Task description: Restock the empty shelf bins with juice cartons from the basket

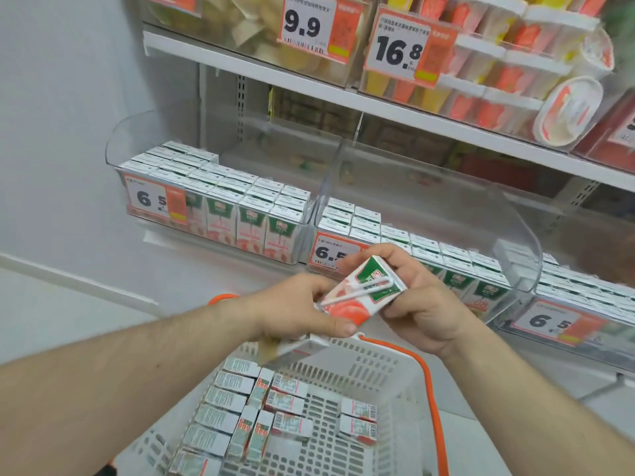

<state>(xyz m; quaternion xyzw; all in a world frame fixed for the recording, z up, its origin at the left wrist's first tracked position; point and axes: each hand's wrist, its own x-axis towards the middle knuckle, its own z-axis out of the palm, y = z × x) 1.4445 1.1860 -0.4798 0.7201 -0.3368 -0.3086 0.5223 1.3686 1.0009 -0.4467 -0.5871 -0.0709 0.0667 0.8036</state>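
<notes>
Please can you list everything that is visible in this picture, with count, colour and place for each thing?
Small juice carton in the hands: one, green, white and red with a white straw, held over the basket.
White plastic basket with orange handles: one, bottom centre.
Juice cartons lying in the basket: too many to count, white and red, mostly at its left side.
Clear plastic shelf bins: three in part visible, lower shelf, filled with rows of cartons.
Orange and white price tags: five, on the bin fronts and the upper shelf.
Packaged red and white goods: many, upper shelf, blurred.
Left hand: holds the carton's lower end.
Right hand: holds its upper end.
</notes>
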